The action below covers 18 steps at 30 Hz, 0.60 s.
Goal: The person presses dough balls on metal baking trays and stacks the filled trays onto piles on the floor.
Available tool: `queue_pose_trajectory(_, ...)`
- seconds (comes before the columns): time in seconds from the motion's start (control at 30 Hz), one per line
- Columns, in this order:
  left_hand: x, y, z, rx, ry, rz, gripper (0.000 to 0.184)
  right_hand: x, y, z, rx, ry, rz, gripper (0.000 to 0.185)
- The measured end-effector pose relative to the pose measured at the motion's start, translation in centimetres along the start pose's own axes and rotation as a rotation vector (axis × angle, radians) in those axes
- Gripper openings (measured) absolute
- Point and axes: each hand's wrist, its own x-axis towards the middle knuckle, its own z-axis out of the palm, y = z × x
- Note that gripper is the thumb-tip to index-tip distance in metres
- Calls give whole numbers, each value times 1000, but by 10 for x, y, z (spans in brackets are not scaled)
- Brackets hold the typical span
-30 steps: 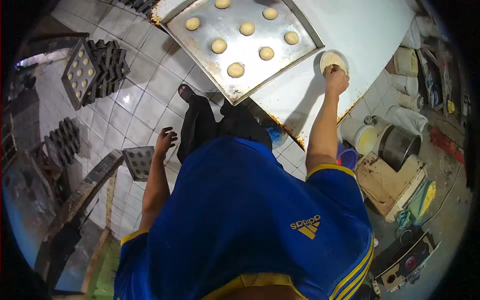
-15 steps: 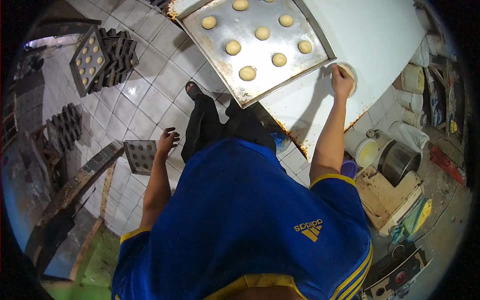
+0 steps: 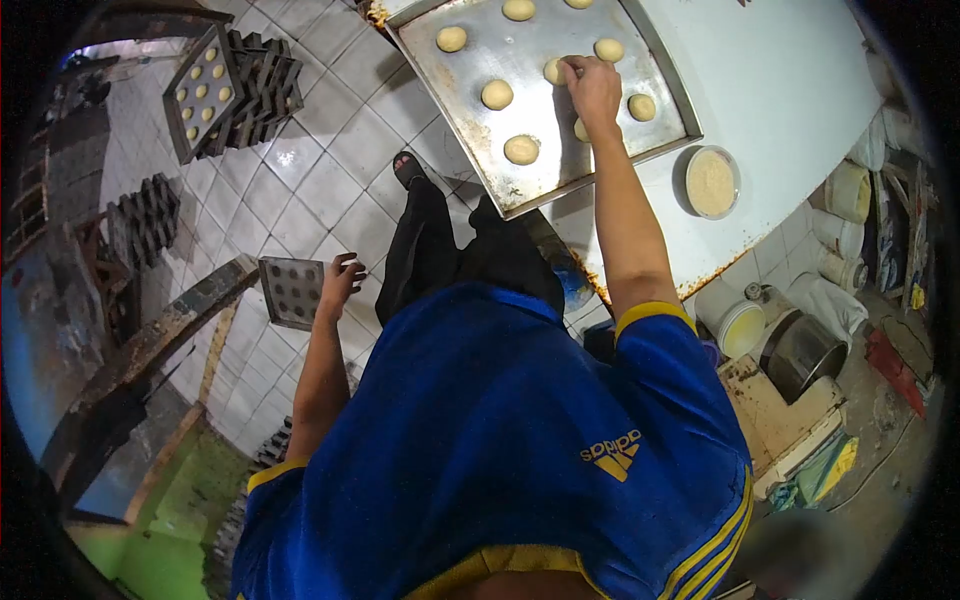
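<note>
A metal baking tray (image 3: 570,195) rests on the white table, with several round pale dough balls (image 3: 497,95) spaced across it. My right hand (image 3: 592,90) is over the tray, its fingertips pinched together at the dough ball (image 3: 553,71) near the middle. Whatever lies between those fingers is hidden. To the right of the tray stands a round clear tub (image 3: 712,182) of pale, crumbly powder. Away from the table, my left hand (image 3: 342,279) hangs low on the left, fingers loosely bent and apart, holding nothing.
The white table (image 3: 780,80) has rusty edges. On the tiled floor, stacked trays (image 3: 262,95) stand at upper left, the top one bearing dough balls. Another stack (image 3: 143,222) is lower, near a dark tray (image 3: 291,292). Buckets (image 3: 735,320) and a metal pot (image 3: 805,352) sit at right.
My right hand has moved left from the tub of powder to the middle dough ball on the tray. My left hand stays low and open. The view has shifted slightly.
</note>
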Motion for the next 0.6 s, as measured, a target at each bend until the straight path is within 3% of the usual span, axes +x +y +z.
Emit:
queue_pose_trajectory(0.07, -6, -11, -1, -1, 11, -16, 45, 0, 2, 10, -249, 13, -172, 19)
queue_pose_trajectory(0.17, -14, -26, 0, -52, -22, -39, 43, -10, -5, 10, -434, -74, -214, 28)
queue_pose_trajectory(0.3, -15, -30, 8, -46, -35, -67, 42, -39, -22, 14, -454, -81, -213, 49)
queue_pose_trajectory(0.4, -6, -26, 9, -41, -57, -54, 42, -48, -22, 10, -392, -26, -224, 52)
queue_pose_trajectory(0.47, 1, -18, 7, -22, -59, -56, 42, -45, -9, -3, -339, -44, -189, 50)
queue_pose_trajectory(0.53, 5, -11, 6, -9, -60, -58, 42, -36, 21, -26, -58, 101, -5, 46)
queue_pose_trajectory(0.6, 8, -9, 3, -27, -26, -55, 42, -45, 38, -84, -20, 256, 225, 38)
